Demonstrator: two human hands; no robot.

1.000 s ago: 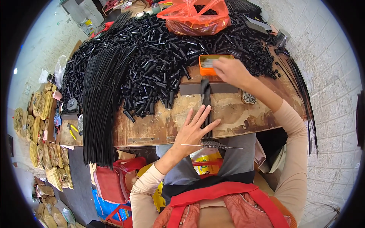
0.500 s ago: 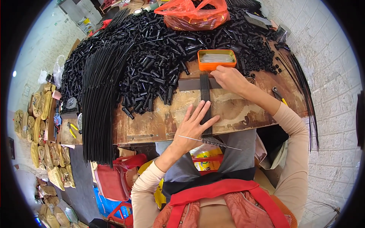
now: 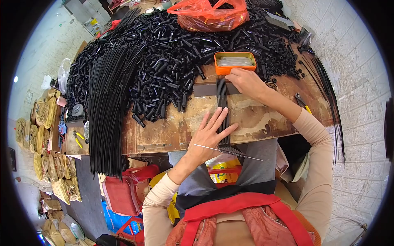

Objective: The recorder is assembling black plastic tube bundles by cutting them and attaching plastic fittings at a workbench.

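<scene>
A row of thin black rods (image 3: 222, 107) lies side by side on the worn wooden bench (image 3: 164, 131), running from a dark strip (image 3: 205, 89) toward the front edge. My left hand (image 3: 209, 137) rests flat on their near ends, fingers spread. A thin metal wire (image 3: 227, 151) threads through the rod tips just past the bench edge. My right hand (image 3: 245, 82) presses on the rods' far ends, just below an orange tray (image 3: 235, 62) of fine metal pins. Whether its fingers pinch anything is hidden.
A big heap of short black plastic tubes (image 3: 172, 53) covers the back of the bench. A thick bundle of long black rods (image 3: 108, 106) hangs over the left front edge. An orange plastic bag (image 3: 211, 14) sits at the back. More rods (image 3: 326, 98) trail on the right by the brick wall.
My right hand has come back from the orange tray down onto the far ends of the rods. My left hand stays flat on the near ends.
</scene>
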